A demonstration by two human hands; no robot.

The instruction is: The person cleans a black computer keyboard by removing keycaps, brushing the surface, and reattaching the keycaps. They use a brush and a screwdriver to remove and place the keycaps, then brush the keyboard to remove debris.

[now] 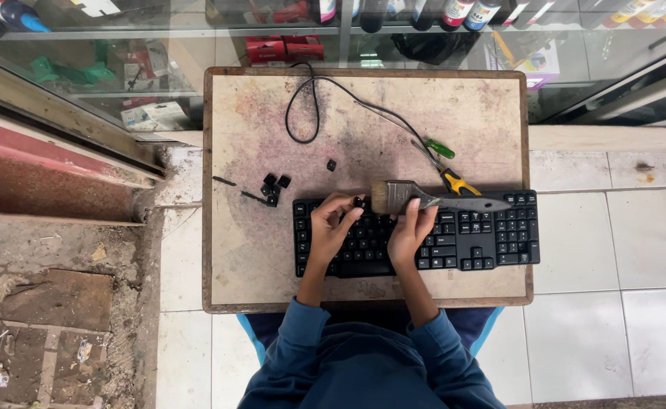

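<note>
Worn table (257, 257): hands' fingers (348, 216) hide keyboard (484, 242) keys.

1. Even, soft daylight; scene bright throughout.
2. Shadows faint, only thin ones under the hands on the keyboard (416, 235).
3. Glass cabinet (348, 45) at far side carries pale reflections.
4. Focus sharp; slight wide-angle bending at edges.

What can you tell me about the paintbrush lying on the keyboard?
The paintbrush is flat and wide, with pale tan bristles, a dull metal band and a grey, worn handle. It lies across the top rows of the black keyboard, bristles pointing left, handle right. The right hand touches it near the band; the left hand rests on keys beside the bristles.
</note>
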